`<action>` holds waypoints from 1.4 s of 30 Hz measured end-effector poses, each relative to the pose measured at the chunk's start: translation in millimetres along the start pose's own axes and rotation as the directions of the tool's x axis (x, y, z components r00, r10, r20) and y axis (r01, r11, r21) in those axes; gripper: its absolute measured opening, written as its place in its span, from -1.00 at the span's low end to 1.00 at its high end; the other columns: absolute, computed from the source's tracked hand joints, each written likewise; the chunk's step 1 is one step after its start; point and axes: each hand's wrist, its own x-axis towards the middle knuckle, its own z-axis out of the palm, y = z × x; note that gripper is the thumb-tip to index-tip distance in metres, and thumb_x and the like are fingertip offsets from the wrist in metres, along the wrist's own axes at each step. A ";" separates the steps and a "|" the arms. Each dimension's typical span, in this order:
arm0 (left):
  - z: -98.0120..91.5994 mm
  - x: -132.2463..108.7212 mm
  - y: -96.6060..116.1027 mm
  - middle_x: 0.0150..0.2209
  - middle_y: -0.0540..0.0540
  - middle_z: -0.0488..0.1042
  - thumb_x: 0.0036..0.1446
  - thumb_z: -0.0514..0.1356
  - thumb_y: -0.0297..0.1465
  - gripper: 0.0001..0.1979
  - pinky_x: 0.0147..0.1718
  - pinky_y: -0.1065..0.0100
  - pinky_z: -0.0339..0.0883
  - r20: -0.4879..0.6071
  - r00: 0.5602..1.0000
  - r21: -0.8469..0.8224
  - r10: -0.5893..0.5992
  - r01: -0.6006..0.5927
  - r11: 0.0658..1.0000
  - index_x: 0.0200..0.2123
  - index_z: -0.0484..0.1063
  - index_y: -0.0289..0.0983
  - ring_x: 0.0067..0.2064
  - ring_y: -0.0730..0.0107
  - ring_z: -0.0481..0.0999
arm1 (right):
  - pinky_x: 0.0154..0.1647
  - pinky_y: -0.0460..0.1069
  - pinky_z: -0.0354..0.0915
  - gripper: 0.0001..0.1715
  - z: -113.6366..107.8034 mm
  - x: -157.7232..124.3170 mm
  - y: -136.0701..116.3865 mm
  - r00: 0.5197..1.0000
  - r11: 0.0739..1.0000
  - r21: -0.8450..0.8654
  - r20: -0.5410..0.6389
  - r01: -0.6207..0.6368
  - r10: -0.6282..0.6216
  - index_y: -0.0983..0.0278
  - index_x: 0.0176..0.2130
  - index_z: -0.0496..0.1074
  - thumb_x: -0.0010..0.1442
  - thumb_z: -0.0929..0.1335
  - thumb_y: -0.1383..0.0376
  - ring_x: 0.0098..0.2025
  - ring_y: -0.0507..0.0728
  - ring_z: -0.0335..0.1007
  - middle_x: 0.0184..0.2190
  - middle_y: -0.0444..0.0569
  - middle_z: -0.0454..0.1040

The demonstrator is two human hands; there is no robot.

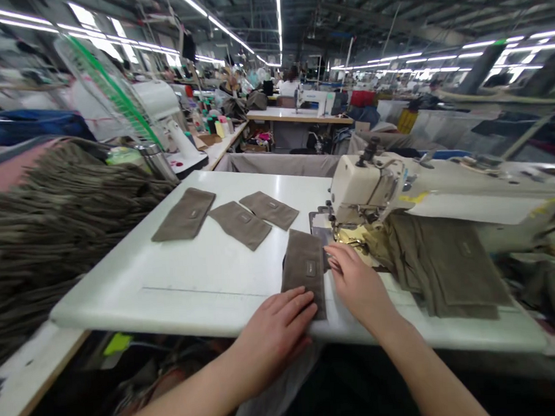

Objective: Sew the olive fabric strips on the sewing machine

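Note:
An olive-brown fabric pocket piece (pixel 301 256) with a small label patch lies on the sewing table (pixel 198 285), just left of the sewing machine's needle area. My left hand (pixel 282 321) rests on its near end, fingers stretched out flat. At the piece's right edge, my right hand (pixel 357 284) has its fingers curled together in a pinch; the fingertips are partly hidden. The sewing machine (pixel 363 186) stands just beyond my right hand. Three similar pieces lie further left: one pocket piece (pixel 186 215) at the far left, another (pixel 242 223) and a third (pixel 270 209) beside it.
A pile of labelled olive fabric pieces (pixel 459 267) sits under the machine arm at right. A large stack of the same cloth (pixel 61 217) fills the left side. A clear fan with a green strip (pixel 116 92) stands behind it. Another sewing table (pixel 282 114) is ahead.

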 end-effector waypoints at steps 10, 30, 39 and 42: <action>10.0 -18.9 10.5 0.03 -0.21 0.59 0.41 -0.02 -0.46 -0.69 -0.02 0.19 0.55 -0.236 0.972 -0.031 -0.020 0.014 0.999 0.08 0.44 -0.30 0.08 0.17 0.55 | -0.19 -0.01 0.34 -0.81 28.4 61.2 -25.7 0.966 0.987 -0.147 0.258 0.061 -0.021 0.27 -0.09 0.48 0.35 0.30 0.37 -0.16 0.15 0.54 -0.10 0.04 0.53; -62.2 36.9 -112.5 -0.13 -0.27 0.47 0.34 0.14 -0.32 -0.75 -0.17 0.16 0.40 0.079 0.837 0.374 -0.541 0.479 0.794 -0.19 0.54 -0.39 -0.06 0.05 0.44 | 0.05 0.21 0.42 -0.59 109.2 259.1 -145.4 0.819 0.874 -0.087 0.404 0.478 -0.407 0.26 0.13 0.40 0.36 0.38 0.15 0.05 0.21 0.44 0.12 0.06 0.43; -89.4 16.2 -103.9 -0.15 -0.23 0.49 0.24 0.21 -0.35 -0.82 -0.14 0.11 0.43 0.210 0.853 0.299 -0.477 0.408 0.862 -0.20 0.55 -0.33 -0.09 0.03 0.49 | 0.01 0.18 0.45 -0.61 87.7 260.0 -84.9 0.818 0.913 -0.279 0.568 0.297 -0.092 0.26 0.12 0.41 0.37 0.37 0.15 0.02 0.19 0.46 0.10 0.06 0.44; -79.9 16.2 -101.0 0.00 -0.30 0.49 0.24 0.22 -0.35 -0.70 -0.02 0.02 0.42 0.107 0.878 0.180 -0.466 0.444 0.878 0.00 0.49 -0.35 0.02 -0.06 0.49 | -0.01 0.17 0.45 -0.61 64.5 250.3 -98.5 0.809 0.901 -0.324 0.586 0.289 -0.049 0.28 0.09 0.42 0.36 0.37 0.14 -0.01 0.17 0.47 0.06 0.05 0.46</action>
